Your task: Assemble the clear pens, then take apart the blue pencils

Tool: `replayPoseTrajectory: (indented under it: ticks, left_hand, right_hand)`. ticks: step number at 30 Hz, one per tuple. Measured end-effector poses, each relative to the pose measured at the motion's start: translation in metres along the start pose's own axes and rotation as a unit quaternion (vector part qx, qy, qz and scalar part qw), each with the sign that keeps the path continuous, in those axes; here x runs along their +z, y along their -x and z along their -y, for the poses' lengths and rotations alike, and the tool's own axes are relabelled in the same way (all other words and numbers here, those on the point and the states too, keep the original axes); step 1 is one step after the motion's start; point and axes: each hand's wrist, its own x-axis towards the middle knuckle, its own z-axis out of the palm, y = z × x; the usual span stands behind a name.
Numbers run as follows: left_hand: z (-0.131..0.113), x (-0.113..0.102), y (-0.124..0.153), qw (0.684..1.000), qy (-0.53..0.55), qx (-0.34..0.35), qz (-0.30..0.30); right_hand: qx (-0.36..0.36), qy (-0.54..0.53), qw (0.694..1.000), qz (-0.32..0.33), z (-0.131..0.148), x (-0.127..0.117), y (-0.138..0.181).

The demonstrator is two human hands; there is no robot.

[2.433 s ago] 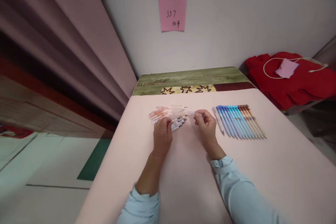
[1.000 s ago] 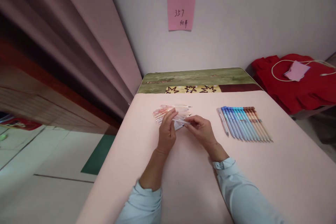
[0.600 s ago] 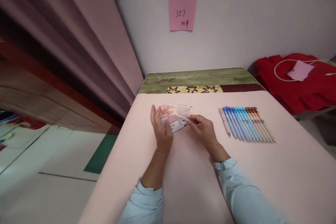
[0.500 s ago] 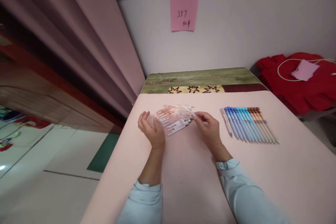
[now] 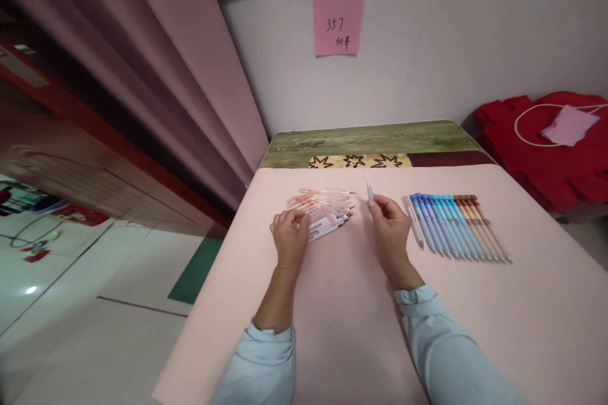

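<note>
My right hand [image 5: 390,221] pinches a slim, pale pen [image 5: 369,185] between thumb and fingers, its top pointing up and away from me. At the near left edge of a loose pile of clear, pink-tinted pens [image 5: 327,200], my left hand [image 5: 291,234] has its fingers bent and drawn together; what sits between them, if anything, is hidden. White sticks with dark tips, like pen refills [image 5: 327,228], lie at the near side of that pile. Right of my right hand, a neat row of blue, turquoise and brown pens [image 5: 451,228] lies side by side, with one pale pen [image 5: 412,223] at its left end.
A pale pink mat [image 5: 342,316] covers most of the table, whose green patterned end [image 5: 356,136] shows by the wall. A pink note [image 5: 339,21] is stuck on the wall. Red cloth [image 5: 517,158] with a white cord lies at the right, and a curtain [image 5: 190,63] hangs left.
My right hand has turned the pale pen from slanting over the pile to upright, a little apart from it. My left hand has moved right onto the pile and its spread fingers have closed.
</note>
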Motion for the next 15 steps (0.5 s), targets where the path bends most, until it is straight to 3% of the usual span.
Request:
replayPoseTrajectory:
  ticks: [5, 15]
  left_hand:
    - [-0.011, -0.018, 0.005, 0.981, -0.07, 0.02, 0.182]
    - [0.0, -0.025, 0.001, 0.964, -0.045, -0.029, 0.261]
  right_hand:
    - [0.037, -0.014, 0.999, 0.028, 0.007, 0.0, 0.0]
    - [0.088, -0.085, 0.989, 0.078, 0.022, 0.001, -0.001]
